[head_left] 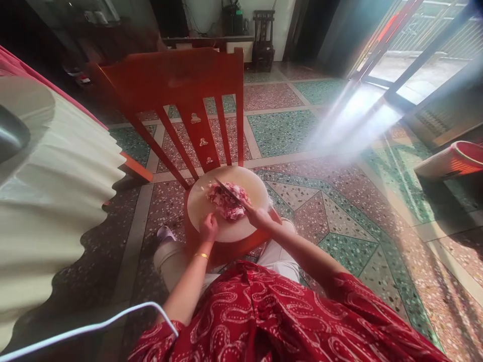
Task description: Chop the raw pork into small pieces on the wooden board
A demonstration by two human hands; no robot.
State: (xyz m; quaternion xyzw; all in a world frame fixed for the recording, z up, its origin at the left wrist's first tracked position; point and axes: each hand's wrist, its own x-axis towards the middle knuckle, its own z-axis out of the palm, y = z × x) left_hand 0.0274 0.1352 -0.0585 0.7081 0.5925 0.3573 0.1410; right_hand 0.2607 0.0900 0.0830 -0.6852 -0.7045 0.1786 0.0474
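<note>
A round, pale cutting board (199,201) lies on the seat of a red wooden chair (222,251). Chopped raw meat (232,213), pink with white fat, is heaped in its middle, with a few small bits strewn near the upper left. My right hand (258,217) grips a knife (228,190), whose dark blade slants up and left across the meat. My left hand (209,228) is curled closed over the board's lower left part, just beside the heap and apart from the blade. Nothing shows in its fingers.
Behind the board rises the chair's slatted back (173,80). A table with a ruffled cream cloth (56,191) stands close on the left. A white cable (113,318) crosses the lower left. On the right are a bin-like container (451,161) and a sunlit doorway (396,75).
</note>
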